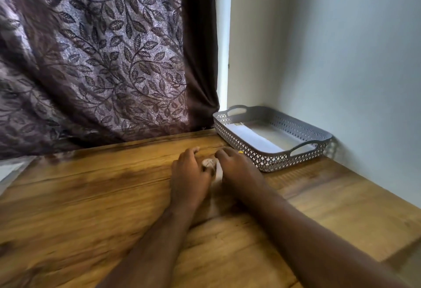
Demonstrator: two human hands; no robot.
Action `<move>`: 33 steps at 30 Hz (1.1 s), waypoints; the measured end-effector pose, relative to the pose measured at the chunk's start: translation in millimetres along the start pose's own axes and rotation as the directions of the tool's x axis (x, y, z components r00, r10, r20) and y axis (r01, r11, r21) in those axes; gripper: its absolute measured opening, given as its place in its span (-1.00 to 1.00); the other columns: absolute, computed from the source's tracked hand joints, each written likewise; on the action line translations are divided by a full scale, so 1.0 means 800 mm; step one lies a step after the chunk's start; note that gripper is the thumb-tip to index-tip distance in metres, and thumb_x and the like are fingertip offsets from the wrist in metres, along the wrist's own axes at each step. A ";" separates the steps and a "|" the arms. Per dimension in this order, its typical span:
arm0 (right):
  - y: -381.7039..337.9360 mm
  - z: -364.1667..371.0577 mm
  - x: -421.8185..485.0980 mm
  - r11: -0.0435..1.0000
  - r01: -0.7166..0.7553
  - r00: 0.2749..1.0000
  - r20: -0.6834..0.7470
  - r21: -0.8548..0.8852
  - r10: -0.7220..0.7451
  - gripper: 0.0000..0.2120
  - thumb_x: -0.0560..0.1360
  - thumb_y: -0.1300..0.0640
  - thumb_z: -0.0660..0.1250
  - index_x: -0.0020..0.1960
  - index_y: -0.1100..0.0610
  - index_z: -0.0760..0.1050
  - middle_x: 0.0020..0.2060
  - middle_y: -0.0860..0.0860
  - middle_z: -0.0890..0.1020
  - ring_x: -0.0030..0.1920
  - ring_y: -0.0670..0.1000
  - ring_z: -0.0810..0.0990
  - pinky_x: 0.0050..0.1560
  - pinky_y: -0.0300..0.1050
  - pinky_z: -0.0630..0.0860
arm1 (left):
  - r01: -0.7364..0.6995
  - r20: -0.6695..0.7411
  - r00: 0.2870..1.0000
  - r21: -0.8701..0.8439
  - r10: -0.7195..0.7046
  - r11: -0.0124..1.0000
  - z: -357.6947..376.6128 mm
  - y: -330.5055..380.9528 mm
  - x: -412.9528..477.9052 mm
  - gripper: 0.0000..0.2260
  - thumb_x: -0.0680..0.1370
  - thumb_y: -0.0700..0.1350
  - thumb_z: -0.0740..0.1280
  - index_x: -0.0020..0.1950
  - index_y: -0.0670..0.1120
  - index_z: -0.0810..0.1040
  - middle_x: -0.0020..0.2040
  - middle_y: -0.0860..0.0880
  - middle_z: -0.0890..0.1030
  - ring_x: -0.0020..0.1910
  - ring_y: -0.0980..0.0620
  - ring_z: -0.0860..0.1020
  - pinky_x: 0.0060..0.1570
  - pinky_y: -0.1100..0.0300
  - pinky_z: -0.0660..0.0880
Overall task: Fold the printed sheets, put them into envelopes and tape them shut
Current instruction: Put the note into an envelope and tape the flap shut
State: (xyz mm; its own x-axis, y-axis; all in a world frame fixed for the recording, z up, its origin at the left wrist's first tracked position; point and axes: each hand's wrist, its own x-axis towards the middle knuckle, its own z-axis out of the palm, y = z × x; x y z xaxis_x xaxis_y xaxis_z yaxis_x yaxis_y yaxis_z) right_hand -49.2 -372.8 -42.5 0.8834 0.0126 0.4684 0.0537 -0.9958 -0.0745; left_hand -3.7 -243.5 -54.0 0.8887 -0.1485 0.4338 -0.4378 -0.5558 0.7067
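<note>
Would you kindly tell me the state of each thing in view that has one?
Left hand: on the table, grip blurred.
Right hand: on the table, grip blurred.
Small round thing: between the hands.
Tray: upright, holding white paper.
Curtain: drawn.

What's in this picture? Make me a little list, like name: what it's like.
table: wooden
basket: grey, back right on the table, by the wall
in basket: white paper
left hand: on the table, close to the right hand
between hands: small round pale thing, too blurry to name
curtain: purple with leaves, behind the table
</note>
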 end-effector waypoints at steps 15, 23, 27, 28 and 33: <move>0.002 0.020 0.022 0.988 -0.124 0.992 -0.020 -0.088 0.123 -0.81 0.54 0.25 0.27 0.15 0.23 0.49 0.11 0.20 0.60 0.04 0.23 0.63 -0.07 0.02 0.53 | 0.077 0.028 0.996 0.255 -0.087 0.964 0.019 -0.005 0.015 -0.54 0.51 0.26 0.34 0.24 -0.03 0.53 0.18 -0.07 0.58 0.19 -0.12 0.52 0.13 -0.03 0.49; -0.004 0.001 -0.004 0.969 -0.131 0.991 0.010 -0.212 0.136 -0.79 0.54 0.21 0.27 0.14 0.18 0.56 0.07 0.15 0.63 0.05 0.21 0.63 0.00 0.02 0.53 | 0.093 -0.014 0.995 -0.145 -0.096 0.985 0.002 -0.007 0.004 -0.64 0.43 0.13 0.51 0.12 0.04 0.49 0.04 0.05 0.64 0.04 0.00 0.61 0.06 0.02 0.56; 0.003 -0.017 -0.037 0.954 -0.098 0.994 0.009 -0.282 0.104 -0.78 0.52 0.07 0.34 0.15 0.08 0.56 0.09 0.08 0.64 0.10 0.17 0.62 0.14 0.07 0.45 | -0.003 0.053 0.998 -0.233 0.016 0.972 0.001 0.004 -0.007 -0.64 0.41 0.09 0.55 0.12 0.04 0.53 -0.01 0.12 0.65 -0.04 0.11 0.61 0.01 0.12 0.55; 0.004 -0.017 -0.040 0.955 -0.092 0.995 0.004 -0.281 0.097 -0.78 0.51 0.04 0.36 0.14 0.06 0.57 0.07 0.06 0.64 0.09 0.16 0.63 0.14 0.07 0.44 | -0.031 0.072 0.996 -0.252 0.050 0.967 -0.002 0.003 -0.007 -0.65 0.41 0.07 0.55 0.12 0.05 0.54 -0.02 0.14 0.65 -0.06 0.13 0.61 0.02 0.13 0.56; 0.054 -0.032 -0.079 0.954 -0.141 0.990 -0.049 -0.266 0.133 -0.88 0.53 0.03 0.31 0.01 -0.04 0.60 -0.06 -0.05 0.66 -0.01 0.11 0.65 0.07 0.04 0.42 | -0.209 0.118 0.963 -0.237 0.242 0.949 0.000 0.011 -0.016 -0.66 0.40 0.03 0.57 0.10 0.08 0.55 -0.01 0.12 0.58 -0.10 0.12 0.54 -0.08 0.22 0.50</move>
State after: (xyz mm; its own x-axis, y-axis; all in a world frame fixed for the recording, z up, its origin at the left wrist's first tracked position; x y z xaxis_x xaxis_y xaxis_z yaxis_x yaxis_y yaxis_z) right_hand -114.8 -418.6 -52.4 0.8590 -0.1245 0.4965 -0.1972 -0.9756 0.0965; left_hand -18.7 -246.2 -53.4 0.7662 -0.3737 0.5227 -0.6334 -0.3027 0.7121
